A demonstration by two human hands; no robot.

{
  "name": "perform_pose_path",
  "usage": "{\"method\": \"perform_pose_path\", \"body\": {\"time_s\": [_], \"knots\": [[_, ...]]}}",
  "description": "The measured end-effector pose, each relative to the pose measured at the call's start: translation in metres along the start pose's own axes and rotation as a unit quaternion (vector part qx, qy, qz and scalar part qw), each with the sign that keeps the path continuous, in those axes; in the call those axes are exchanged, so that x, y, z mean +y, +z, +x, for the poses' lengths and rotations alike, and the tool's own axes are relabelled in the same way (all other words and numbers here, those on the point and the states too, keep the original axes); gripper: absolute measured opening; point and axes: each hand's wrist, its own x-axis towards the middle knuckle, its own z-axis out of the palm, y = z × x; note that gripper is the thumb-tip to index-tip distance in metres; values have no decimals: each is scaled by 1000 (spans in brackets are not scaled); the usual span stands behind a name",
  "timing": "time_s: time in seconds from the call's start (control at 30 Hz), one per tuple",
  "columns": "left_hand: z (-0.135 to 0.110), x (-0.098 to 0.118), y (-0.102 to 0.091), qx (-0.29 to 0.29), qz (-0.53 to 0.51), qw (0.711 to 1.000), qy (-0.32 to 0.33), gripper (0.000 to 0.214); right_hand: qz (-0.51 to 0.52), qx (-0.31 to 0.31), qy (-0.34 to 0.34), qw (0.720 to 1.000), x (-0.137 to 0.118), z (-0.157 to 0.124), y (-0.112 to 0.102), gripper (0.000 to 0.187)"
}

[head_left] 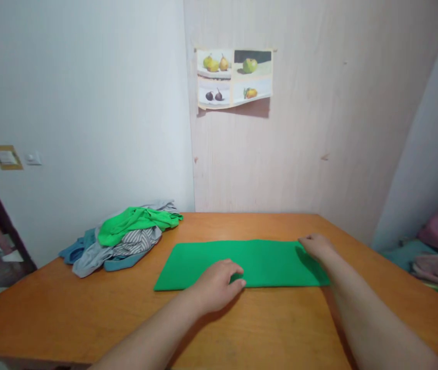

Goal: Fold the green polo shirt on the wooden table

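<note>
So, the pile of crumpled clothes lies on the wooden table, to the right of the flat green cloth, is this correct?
Wrong side: the head view shows the pile of crumpled clothes on the wooden table, to the left of the flat green cloth.

Your view: even, moderate light. Shadows: beneath your right hand (318,246) on the green cloth (211,258); below the poster (233,78). Right corners darkened; edges stretched, soft.

Left hand (217,288) and right hand (317,245), both bare.
Left forearm (157,331), seven o'clock, and right forearm (381,318), four o'clock: uncovered too, each narrowing smoothly toward the hand.
</note>
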Motion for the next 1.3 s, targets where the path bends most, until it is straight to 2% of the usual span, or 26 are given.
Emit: {"method": "perform_pose_path", "body": {"time_s": [0.2, 0.37, 0.57, 0.7, 0.77, 0.8, 0.87, 0.93, 1.0, 1.03, 1.1, 1.2, 1.3], "knots": [[23, 11, 15, -27, -6, 999, 18, 31, -36, -27, 31, 998, 43, -12, -23, 29], [47, 22, 31, -31, -10, 999, 42, 31, -18, -37, 41, 998, 48, -32, -24, 30], [80, 43, 60, -35, -36, 998, 33, 42, 92, -55, 33, 994, 22, -48, -32, 29], [101, 72, 71, -4, -77, 997, 11, 80, 212, -66, 0, 975, -8, -63, -44, 27], [112, 87, 73, 22, -98, 995, -19, 99, 269, -71, -26, 960, -27, -72, -49, 25], [118, 92, 73, 40, -116, 992, -41, 100, 294, -74, -41, 952, -37, -77, -51, 24], [129, 98, 71, 84, -183, 977, -74, 79, 341, -76, -68, 935, -55, -85, -56, 27], [138, 93, 66, 125, -308, 939, -83, 43, 375, -73, -89, 920, -66, -91, -60, 31], [143, 80, 55, 153, -454, 873, -97, 24, 415, -63, -88, 903, -70, -95, -63, 33], [143, 72, 47, 159, -523, 829, -119, 22, 438, -57, -78, 894, -68, -96, -62, 33], [138, 51, 27, 173, -566, 793, -145, 23, 475, -49, -43, 878, -60, -98, -58, 32], [125, 21, -7, 205, -657, 697, -201, 17, 492, -56, 7, 869, -44, -101, -44, 28], [109, -5, -37, 227, -695, 639, -236, 21, 503, -79, 31, 860, -31, -105, -26, 26]]}}
